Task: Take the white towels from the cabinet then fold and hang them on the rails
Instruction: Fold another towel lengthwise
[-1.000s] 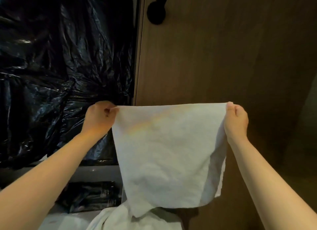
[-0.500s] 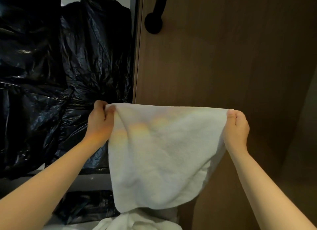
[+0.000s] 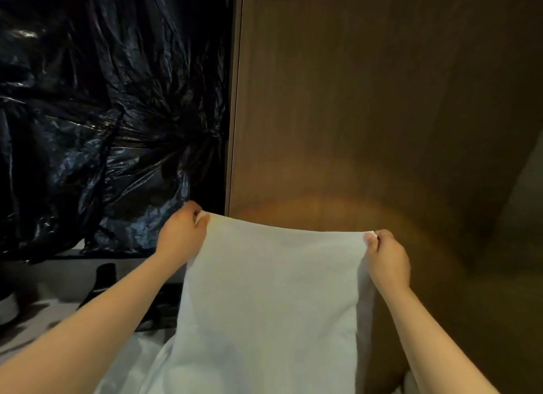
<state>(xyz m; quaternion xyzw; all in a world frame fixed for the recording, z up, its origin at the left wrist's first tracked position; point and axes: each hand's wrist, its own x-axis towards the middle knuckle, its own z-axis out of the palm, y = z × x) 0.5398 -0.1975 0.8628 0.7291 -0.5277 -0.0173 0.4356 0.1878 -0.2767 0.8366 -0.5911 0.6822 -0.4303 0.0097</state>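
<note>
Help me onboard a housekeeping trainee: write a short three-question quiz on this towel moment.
1. True or false: the white towel is already draped over a rail.
2. What sits left of the wooden cabinet door? A) black plastic bags B) stacked plates C) a mirror
3. Fill in: the left hand and right hand each pinch a top ____ of the towel.
Key: 1 false; 2 A; 3 corner.
</note>
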